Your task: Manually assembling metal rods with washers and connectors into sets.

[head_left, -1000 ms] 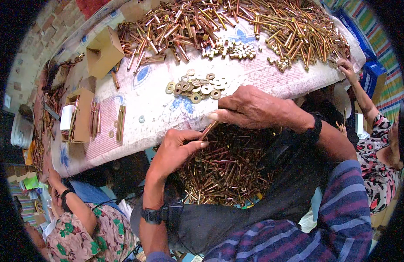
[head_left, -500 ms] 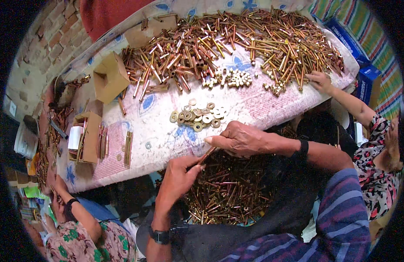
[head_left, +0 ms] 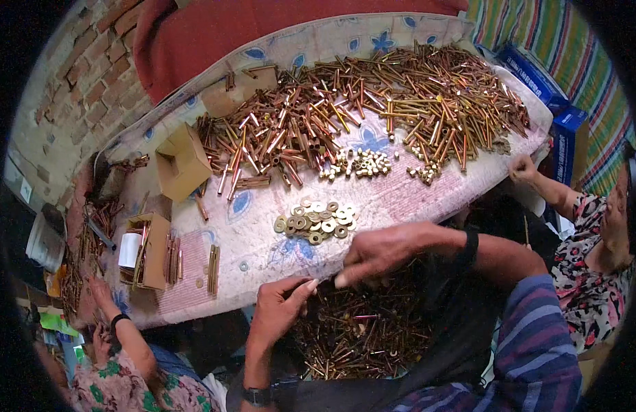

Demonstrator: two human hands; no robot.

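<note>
My left hand (head_left: pixel 280 305) is held just off the table's front edge, thumb and forefinger pinched together; whatever lies between them is too small to make out. Close to its fingertips is my right hand (head_left: pixel 383 253), fingers curled in and slightly blurred, its contents hidden. Below both hands lies a dark heap of brass-coloured metal rods and bolts (head_left: pixel 366 336). On the table beyond my hands is a pile of flat round washers (head_left: pixel 314 223). Small shiny nuts (head_left: pixel 362 163) form a cluster farther back.
Copper-coloured tubes and rods (head_left: pixel 290 117) cover the table's far side. An open cardboard box (head_left: pixel 183 165) and a filled one (head_left: pixel 153 254) stand at left. One co-worker's hand (head_left: pixel 524 169) is at the right edge, another's (head_left: pixel 101 295) at the left. Blue boxes (head_left: pixel 571 141) stand far right.
The view has shifted, so the table appears lower. The copper-coloured rod between my hands no longer shows. The right co-worker's hand has drawn back from the rod pile to the table edge.
</note>
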